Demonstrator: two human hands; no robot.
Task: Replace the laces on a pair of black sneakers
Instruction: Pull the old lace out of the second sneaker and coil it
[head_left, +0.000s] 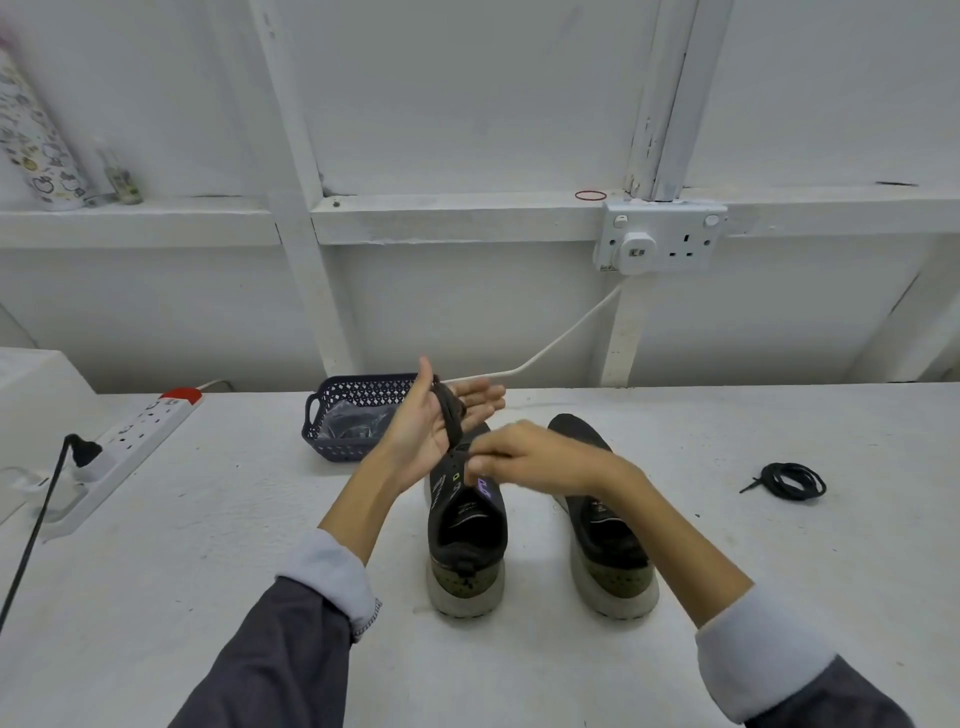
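One white table (156, 597) carries everything I am watching from here. On it I count two black sneakers, heels toward me: the left sneaker (466, 540) under the hands and the right sneaker (608, 540) just beside it, untouched. Next in size is one dark basket (332, 447) behind the left sneaker, holding what looks like bagged bundles, too dim to count. One power strip (130, 447) lies well off to the left.

Two hands are at work. The left hand (431, 421) is raised above the left sneaker's toe, palm up, fingers straight and thumb upright, with one dark lace (451, 415) draped across it and running down to the eyelets. The right hand (524, 457) has its fingers curled at the throat of that sneaker and seems to pinch the same lace there, though blur hides the exact grip.

One coiled lace (792, 480) lies alone to the right, well apart from both shoes.

My reading is that the job is in its early half. I see no lace on the right sneaker, and the coil may be the one pulled from it. The left sneaker's lace looks partway through the eyelets — I cannot tell whether it is being unlaced or laced. No shoe shows finished new lacing.
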